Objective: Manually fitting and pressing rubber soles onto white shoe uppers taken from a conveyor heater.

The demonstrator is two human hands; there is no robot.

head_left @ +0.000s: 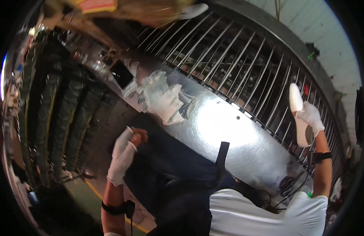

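In the head view, the right hand [309, 117], in a white glove, is closed around a white shoe [300, 128], held up in front of the metal bars [250, 65] just past the right end of the steel bench [266, 159]. The shoe looks light and smooth, probably with a firm sole and a slightly yielding upper — a fabric glove might slide on it, so the narrow middle, where the hand is now, seems the surest hold; it does not look fragile. The left hand [126, 152], gloved with bare fingertips, is near the bench's lower left edge, its fingers curled; whether anything is inside I cannot tell. Counted: one shoe in hand, two gloved hands, two black wrist straps [115, 208], one dark flat rectangle [121, 74] at the bench's left end. Beside it on the bench lies a pile of limp whitish cloth [160, 96] — its pieces overlap too much to count, as do the bars behind the bench.
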